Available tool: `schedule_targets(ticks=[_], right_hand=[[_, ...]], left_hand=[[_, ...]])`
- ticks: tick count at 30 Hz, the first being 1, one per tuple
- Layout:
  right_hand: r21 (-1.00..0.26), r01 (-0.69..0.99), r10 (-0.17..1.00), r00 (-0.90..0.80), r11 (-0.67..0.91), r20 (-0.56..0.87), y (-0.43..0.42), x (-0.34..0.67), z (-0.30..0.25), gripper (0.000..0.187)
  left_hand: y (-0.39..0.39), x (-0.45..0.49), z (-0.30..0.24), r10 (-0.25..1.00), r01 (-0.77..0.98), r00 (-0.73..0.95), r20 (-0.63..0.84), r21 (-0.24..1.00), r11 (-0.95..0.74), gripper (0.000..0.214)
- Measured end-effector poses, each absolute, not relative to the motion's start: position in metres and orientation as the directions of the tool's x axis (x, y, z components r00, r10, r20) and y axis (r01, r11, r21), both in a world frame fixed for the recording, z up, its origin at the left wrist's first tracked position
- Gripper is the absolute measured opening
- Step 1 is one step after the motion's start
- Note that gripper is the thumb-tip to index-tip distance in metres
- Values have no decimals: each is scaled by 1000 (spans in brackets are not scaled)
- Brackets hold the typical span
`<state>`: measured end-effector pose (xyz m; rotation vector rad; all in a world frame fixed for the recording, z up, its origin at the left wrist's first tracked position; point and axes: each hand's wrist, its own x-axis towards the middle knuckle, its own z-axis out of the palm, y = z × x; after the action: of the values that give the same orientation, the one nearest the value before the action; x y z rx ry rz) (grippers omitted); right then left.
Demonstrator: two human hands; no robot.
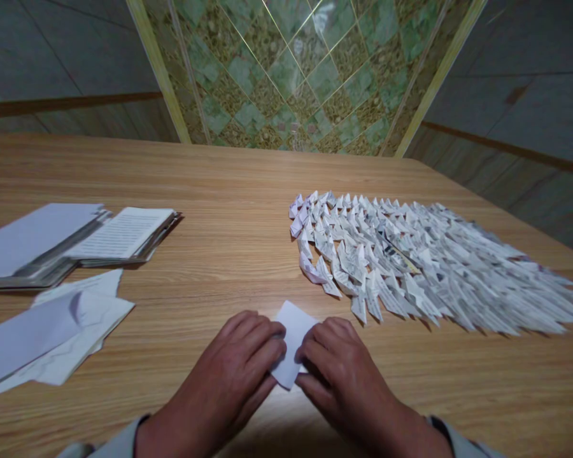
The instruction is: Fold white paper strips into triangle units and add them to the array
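Note:
A small white folded paper [293,337] lies on the wooden table [229,254] near its front edge. My left hand [233,369] presses on its left side with the fingertips. On the paper's right side my right hand [339,369] pinches and presses it. Both hands cover the paper's lower corners. Just beyond my right hand spreads a large heap of small folded paper pieces [410,261], made from printed pages.
At the left lie loose torn white sheets [52,331] and, behind them, an open book with pages spread [119,235] on a stack of papers [33,242]. A tiled floor [291,76] shows past the table's far edge.

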<state>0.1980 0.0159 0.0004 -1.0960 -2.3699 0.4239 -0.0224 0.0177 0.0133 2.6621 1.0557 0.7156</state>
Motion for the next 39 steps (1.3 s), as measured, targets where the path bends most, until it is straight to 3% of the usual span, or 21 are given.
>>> schedule_targets(ticks=[10, 24, 34, 39], right_hand=[[-572, 611, 828, -494, 548, 266, 22, 202, 1, 13], [-463, 704, 841, -418, 539, 344, 24, 191, -7, 16], [-442, 741, 862, -411, 505, 296, 24, 190, -6, 20], [-404, 694, 800, -464, 595, 380, 24, 190, -2, 12]], left_hand=[[17, -26, -4, 818, 643, 484, 312, 508, -574, 14], [18, -21, -4, 861, 722, 418, 289, 469, -508, 13], [16, -20, -2, 873, 743, 397, 283, 460, -487, 13], [16, -20, -1, 876, 746, 394, 278, 461, -481, 14]])
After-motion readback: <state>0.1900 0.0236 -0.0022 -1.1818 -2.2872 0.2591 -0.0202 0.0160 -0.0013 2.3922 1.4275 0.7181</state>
